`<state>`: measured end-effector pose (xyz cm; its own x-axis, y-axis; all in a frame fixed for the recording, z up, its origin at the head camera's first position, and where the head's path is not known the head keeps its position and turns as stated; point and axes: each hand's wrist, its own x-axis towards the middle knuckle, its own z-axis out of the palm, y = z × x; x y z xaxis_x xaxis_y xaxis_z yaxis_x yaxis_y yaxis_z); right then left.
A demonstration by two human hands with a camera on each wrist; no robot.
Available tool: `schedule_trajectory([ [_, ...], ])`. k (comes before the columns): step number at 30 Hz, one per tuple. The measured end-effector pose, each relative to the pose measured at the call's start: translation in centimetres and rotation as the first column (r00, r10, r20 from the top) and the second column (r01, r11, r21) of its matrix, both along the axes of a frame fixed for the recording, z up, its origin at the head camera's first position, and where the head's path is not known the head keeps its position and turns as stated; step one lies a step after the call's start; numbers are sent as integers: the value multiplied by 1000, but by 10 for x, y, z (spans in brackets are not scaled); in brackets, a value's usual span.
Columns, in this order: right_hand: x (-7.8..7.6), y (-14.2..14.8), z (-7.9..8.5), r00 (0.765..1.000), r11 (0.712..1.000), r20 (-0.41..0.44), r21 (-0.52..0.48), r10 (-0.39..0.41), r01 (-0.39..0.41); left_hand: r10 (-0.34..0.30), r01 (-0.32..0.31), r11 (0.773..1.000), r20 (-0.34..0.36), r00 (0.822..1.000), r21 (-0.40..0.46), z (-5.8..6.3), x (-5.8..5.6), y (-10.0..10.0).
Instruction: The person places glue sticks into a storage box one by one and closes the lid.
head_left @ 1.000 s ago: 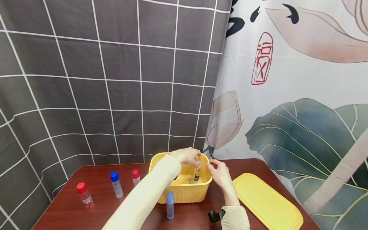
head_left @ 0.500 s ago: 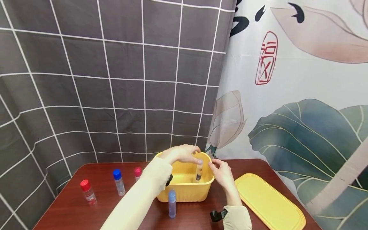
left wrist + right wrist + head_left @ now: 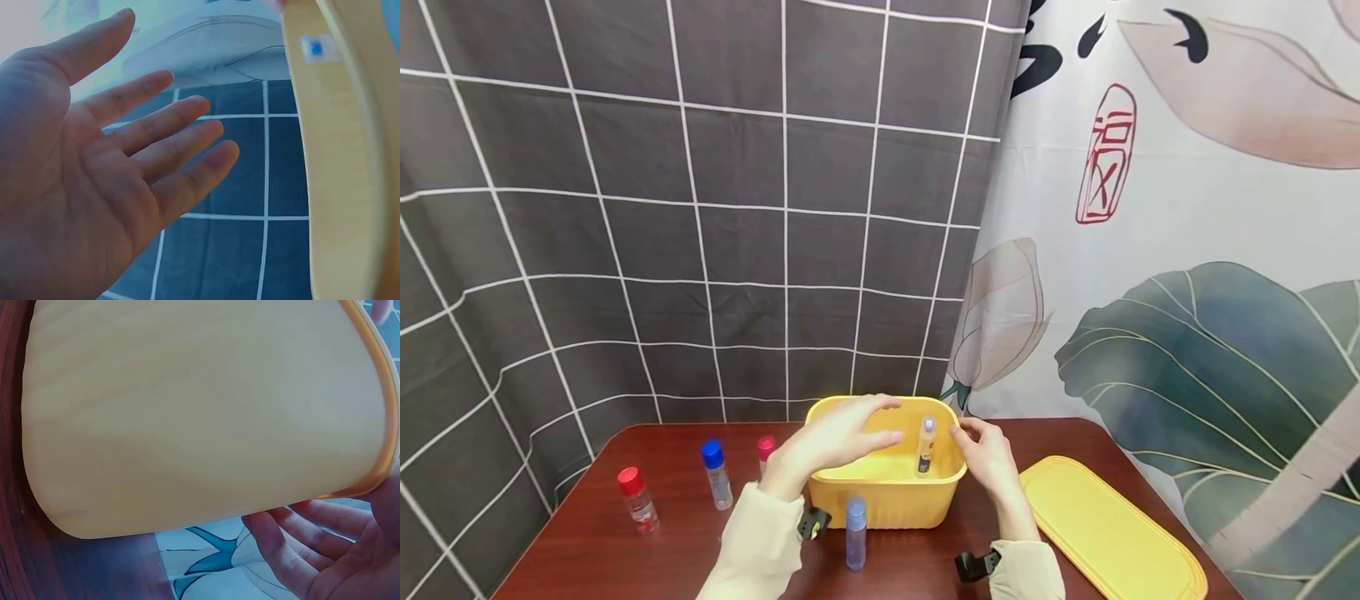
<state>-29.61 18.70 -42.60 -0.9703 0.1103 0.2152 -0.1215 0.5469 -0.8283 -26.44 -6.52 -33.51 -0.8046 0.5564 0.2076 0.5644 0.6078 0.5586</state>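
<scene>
A yellow plastic box [image 3: 883,504] stands on the table. Inside its right end is a small upright bottle [image 3: 927,446] with a pale lilac cap and a label. My left hand [image 3: 842,437] hovers over the box's left part, fingers spread and holding nothing; the left wrist view shows its bare palm [image 3: 94,181] beside the box wall [image 3: 337,156]. My right hand [image 3: 992,458] grips the box's right rim, thumb at the edge and fingers along the outside wall [image 3: 200,425] in the right wrist view.
A blue-capped bottle [image 3: 856,533] stands just in front of the box. To the left are a red-capped bottle [image 3: 638,500], a dark-blue-capped bottle [image 3: 717,475] and a pink-capped bottle [image 3: 766,450], partly hidden. A yellow lid [image 3: 1112,525] lies at right on the table [image 3: 587,558].
My left hand has let go of the lilac-capped bottle inside the box and drawn back up and to the left, fingers spreading. The right hand has stayed at the rim.
</scene>
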Motion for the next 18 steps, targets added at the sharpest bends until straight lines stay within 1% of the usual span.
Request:
schedule_trajectory([
  [4, 0, 0, 0, 1000, 1000, 3, 5, 0, 0, 28, -26, 993, -14, 1000, 117, -8, 13, -7],
  [7, 0, 1, -1, 1000, 1000, 8, 4, -1, 1, 39, -32, 979, -27, 999, 203, -14, 21, -10],
  [9, 0, 1, -2, 1000, 1000, 12, 3, 2, -2, 55, -51, 967, -11, 998, 250, -19, 27, -12],
  [14, 0, 1, -2, 1000, 1000, 18, -8, 9, -8, 119, -122, 926, 31, 992, 357, -30, 42, -19],
  [18, 0, 0, -1, 1000, 1000, 19, -9, 10, -9, 172, -186, 880, 72, 982, 436, -40, 52, -25],
])
